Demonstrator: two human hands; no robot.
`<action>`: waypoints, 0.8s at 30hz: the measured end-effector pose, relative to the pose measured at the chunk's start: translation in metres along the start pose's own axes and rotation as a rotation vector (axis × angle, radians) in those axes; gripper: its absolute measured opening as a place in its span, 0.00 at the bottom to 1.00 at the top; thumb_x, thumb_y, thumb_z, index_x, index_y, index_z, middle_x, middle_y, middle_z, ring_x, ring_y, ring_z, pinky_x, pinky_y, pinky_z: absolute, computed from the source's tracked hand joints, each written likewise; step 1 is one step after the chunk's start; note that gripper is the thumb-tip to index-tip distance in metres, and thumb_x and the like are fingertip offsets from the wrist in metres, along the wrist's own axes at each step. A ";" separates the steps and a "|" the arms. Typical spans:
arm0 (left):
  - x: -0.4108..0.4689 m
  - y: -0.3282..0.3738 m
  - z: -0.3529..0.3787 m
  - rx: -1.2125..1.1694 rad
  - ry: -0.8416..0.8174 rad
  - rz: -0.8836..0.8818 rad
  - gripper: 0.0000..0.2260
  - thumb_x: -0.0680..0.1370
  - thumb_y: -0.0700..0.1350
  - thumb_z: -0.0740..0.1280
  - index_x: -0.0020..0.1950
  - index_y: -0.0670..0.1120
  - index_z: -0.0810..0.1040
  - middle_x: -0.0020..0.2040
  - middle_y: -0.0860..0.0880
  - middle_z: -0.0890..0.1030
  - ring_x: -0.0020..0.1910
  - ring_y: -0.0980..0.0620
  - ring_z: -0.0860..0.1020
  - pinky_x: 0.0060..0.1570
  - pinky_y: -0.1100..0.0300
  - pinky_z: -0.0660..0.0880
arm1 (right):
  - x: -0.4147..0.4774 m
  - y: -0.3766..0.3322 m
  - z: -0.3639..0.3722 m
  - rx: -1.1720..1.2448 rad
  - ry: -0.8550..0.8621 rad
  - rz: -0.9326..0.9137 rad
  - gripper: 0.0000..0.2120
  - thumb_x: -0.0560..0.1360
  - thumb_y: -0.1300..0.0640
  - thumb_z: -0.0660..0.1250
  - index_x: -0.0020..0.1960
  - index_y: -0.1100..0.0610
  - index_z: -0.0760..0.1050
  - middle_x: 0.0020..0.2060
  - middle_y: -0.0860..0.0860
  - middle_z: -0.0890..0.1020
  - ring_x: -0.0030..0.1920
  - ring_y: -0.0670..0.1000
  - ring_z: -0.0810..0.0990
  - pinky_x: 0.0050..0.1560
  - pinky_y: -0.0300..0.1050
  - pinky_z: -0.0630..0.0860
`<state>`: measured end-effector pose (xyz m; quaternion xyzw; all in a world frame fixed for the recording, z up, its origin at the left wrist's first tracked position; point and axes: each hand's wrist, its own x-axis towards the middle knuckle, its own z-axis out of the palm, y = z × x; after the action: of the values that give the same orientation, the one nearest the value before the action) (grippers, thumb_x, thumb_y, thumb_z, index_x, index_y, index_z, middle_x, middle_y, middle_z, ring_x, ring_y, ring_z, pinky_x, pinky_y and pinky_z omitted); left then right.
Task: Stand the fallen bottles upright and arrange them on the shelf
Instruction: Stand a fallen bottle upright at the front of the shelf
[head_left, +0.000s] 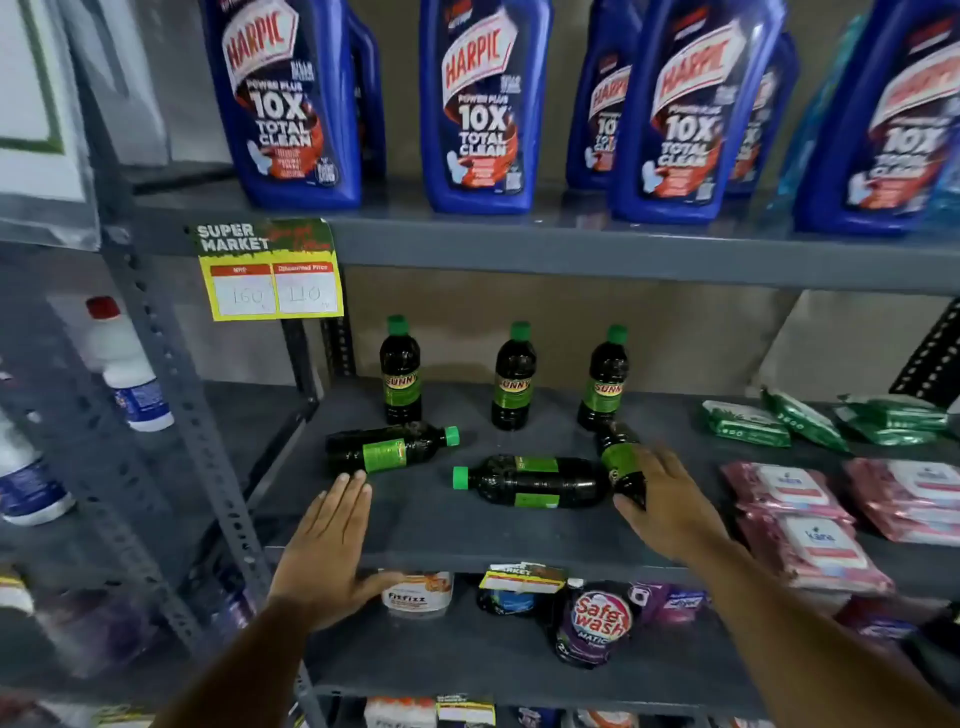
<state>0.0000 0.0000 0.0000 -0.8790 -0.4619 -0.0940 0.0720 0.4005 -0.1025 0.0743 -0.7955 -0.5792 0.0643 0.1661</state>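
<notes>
Middle shelf (441, 530): three bottles lie down in front, three upright bottles (513, 382) stand behind. My left grip (327, 551) — fingers straight, holding nothing — sits just beside the left fallen bottle (389, 452). My right grip (670, 504), fingers apart, lies against the right fallen bottle (619, 460). Best to wrap each at the label and set it base-first.

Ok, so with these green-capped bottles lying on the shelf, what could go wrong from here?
1. The middle fallen bottle lies on its side across the shelf, the nearest one to the front edge; a nudge might roll it off.
2. The right fallen bottle, under the right grip, has its far end close by the right upright bottle; swinging it up could topple that one.
</notes>
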 end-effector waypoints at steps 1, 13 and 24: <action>0.002 -0.007 0.006 -0.015 -0.031 -0.002 0.49 0.72 0.75 0.54 0.76 0.37 0.52 0.77 0.38 0.54 0.77 0.43 0.48 0.73 0.50 0.43 | 0.007 -0.001 0.006 0.052 0.008 0.036 0.34 0.75 0.45 0.66 0.75 0.50 0.54 0.76 0.57 0.57 0.71 0.62 0.65 0.61 0.59 0.73; 0.000 -0.044 0.036 -0.087 -0.081 -0.172 0.44 0.75 0.72 0.48 0.67 0.35 0.72 0.68 0.35 0.72 0.67 0.36 0.71 0.62 0.40 0.70 | 0.012 -0.001 0.048 -0.027 0.097 0.232 0.35 0.75 0.46 0.66 0.77 0.45 0.54 0.77 0.51 0.56 0.64 0.63 0.75 0.49 0.56 0.78; -0.004 -0.036 0.037 -0.114 0.002 -0.180 0.41 0.75 0.70 0.53 0.65 0.34 0.74 0.67 0.35 0.73 0.66 0.36 0.72 0.63 0.41 0.69 | 0.039 -0.006 -0.023 -0.208 -0.130 0.200 0.32 0.67 0.50 0.72 0.70 0.46 0.69 0.62 0.58 0.74 0.54 0.63 0.79 0.51 0.51 0.77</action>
<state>-0.0282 0.0248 -0.0359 -0.8366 -0.5326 -0.1273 0.0138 0.4143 -0.0688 0.1011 -0.8563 -0.5102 0.0715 0.0379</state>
